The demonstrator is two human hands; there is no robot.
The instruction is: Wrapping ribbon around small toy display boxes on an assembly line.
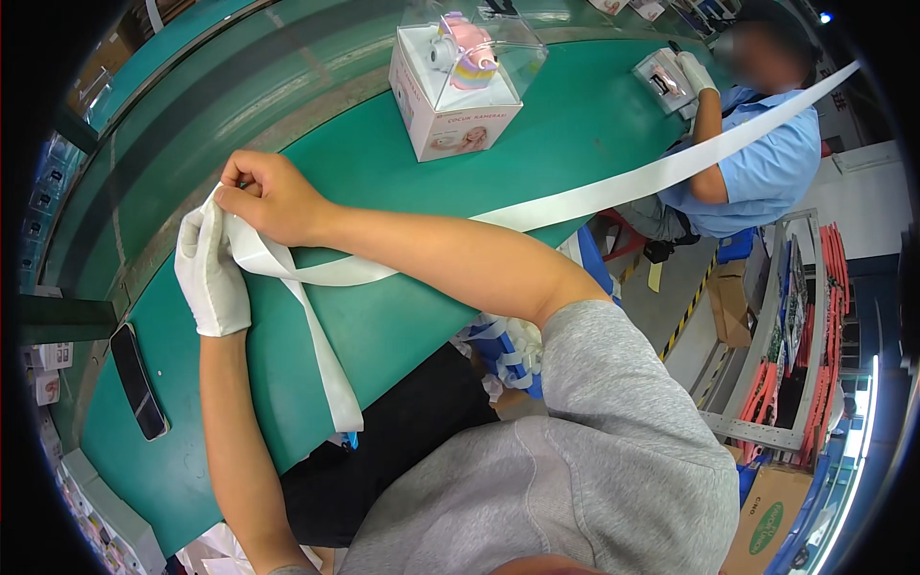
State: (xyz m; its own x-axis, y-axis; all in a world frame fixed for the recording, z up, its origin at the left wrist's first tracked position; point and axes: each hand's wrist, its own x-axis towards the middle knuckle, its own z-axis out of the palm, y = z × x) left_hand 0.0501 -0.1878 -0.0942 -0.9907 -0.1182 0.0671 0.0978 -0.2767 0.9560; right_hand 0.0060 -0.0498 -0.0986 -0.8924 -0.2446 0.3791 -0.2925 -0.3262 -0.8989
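A long white strip [613, 195], flat like tape or backing paper, stretches from the far right over the table, passes under my right forearm and bunches at my hands. My left hand [213, 278], in a white glove, is closed on its folded part. Bare, my right hand [273, 199] pinches the strip beside the gloved fingertips; exactly what lies between finger and thumb is hidden. A loose tail [331, 369] of the strip droops over the near table edge.
On the green table [355, 153] stands a white box [448, 105] topped by a pink toy camera [471, 53] under a clear cover. A black phone [139, 381] lies left. Far right, a seated person in blue [771, 153] holds a small package [663, 80]. A conveyor [249, 72] runs behind.
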